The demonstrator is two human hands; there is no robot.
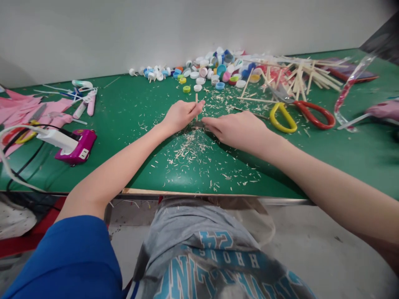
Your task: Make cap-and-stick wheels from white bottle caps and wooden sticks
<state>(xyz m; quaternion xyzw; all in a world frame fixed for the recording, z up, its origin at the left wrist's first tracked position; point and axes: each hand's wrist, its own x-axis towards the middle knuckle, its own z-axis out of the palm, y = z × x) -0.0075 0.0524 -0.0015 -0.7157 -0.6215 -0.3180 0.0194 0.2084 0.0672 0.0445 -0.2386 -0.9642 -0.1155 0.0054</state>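
My left hand [182, 114] is closed in a pinch around a thin wooden stick [196, 98], which stands upright with its top showing above the fingers. Close beside it, my right hand [238, 128] has its fingers pressed together on a small dark flat piece that looks like a blade [197, 124], at the stick's lower end. The fingers partly hide this piece. Pale wood shavings [190, 147] lie scattered under and around both hands on the green tabletop [134, 145].
Plastic bottle caps [215, 68] are heaped against the wall. Wooden sticks [302, 79] lie piled at the back right, near scissors with yellow and red handles [283, 118]. To the left are a magenta power strip [77, 147], cables, a pink glue gun [60, 119] and pink sheets [25, 109].
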